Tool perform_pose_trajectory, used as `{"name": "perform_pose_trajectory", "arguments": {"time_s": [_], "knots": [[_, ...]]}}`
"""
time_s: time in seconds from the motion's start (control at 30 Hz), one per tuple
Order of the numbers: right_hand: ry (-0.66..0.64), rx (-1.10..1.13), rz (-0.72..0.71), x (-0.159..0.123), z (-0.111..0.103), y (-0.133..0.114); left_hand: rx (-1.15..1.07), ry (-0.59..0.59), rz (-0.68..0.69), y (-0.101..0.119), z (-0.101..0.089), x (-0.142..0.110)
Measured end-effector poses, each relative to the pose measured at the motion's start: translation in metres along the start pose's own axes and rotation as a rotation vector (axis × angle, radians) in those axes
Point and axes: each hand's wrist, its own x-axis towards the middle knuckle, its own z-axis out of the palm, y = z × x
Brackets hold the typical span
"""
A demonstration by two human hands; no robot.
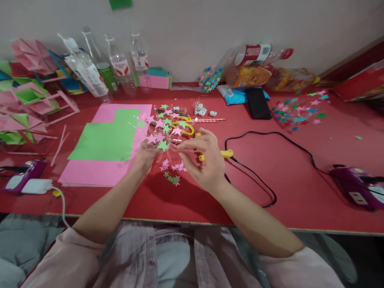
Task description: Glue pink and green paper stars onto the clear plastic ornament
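A clear plastic piece covered with pink and green paper stars (163, 126) is in my left hand (146, 156), whose fingers are closed on its lower left side. My right hand (205, 160) is at the piece's right side, thumb and forefinger brought close together in a pinch; whether they grip the plastic or a small star is too fine to see. Below the piece, loose pink stars (172, 165) and green stars (171, 178) lie on the red table (186, 204). Partly behind my right hand lies a yellow hot glue gun (226, 153). Yellow-handled scissors (187, 129) lie beyond the plastic.
Green paper (102, 140) lies over pink paper (90, 174) at left. Plastic bottles (120, 68) stand along the wall. A black phone (258, 104) and a star-covered clear piece (300, 110) lie at right. A black cord (270, 133) runs to a purple power strip (355, 186).
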Motion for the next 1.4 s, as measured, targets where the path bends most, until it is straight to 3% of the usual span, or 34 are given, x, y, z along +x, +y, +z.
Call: {"name": "perform_pose_trajectory", "arguments": {"time_s": [0.33, 0.57, 0.7, 0.87, 1.03, 1.2, 1.4], "knots": [[0.019, -0.057, 0.026, -0.001, 0.000, 0.004, 0.023, -0.008, 0.022, 0.003, 0.002, 0.000], [0.110, -0.289, -0.361, -0.006, 0.002, 0.002, 0.004, -0.067, 0.057, 0.007, 0.008, -0.001], [0.140, -0.352, -0.443, -0.009, 0.007, 0.000, -0.016, -0.109, 0.080, 0.009, 0.012, -0.004], [0.065, -0.340, -0.403, -0.011, 0.009, 0.000, -0.048, -0.148, 0.084, 0.009, 0.013, -0.005], [-0.028, -0.206, -0.315, -0.014, 0.012, 0.001, -0.086, -0.102, 0.042, 0.007, 0.012, -0.004], [-0.017, -0.131, -0.185, -0.013, 0.012, 0.000, -0.095, -0.100, 0.059, 0.010, 0.015, -0.005], [-0.004, -0.073, -0.233, -0.011, 0.010, 0.000, -0.018, -0.118, 0.065, 0.008, 0.014, -0.005]]}}
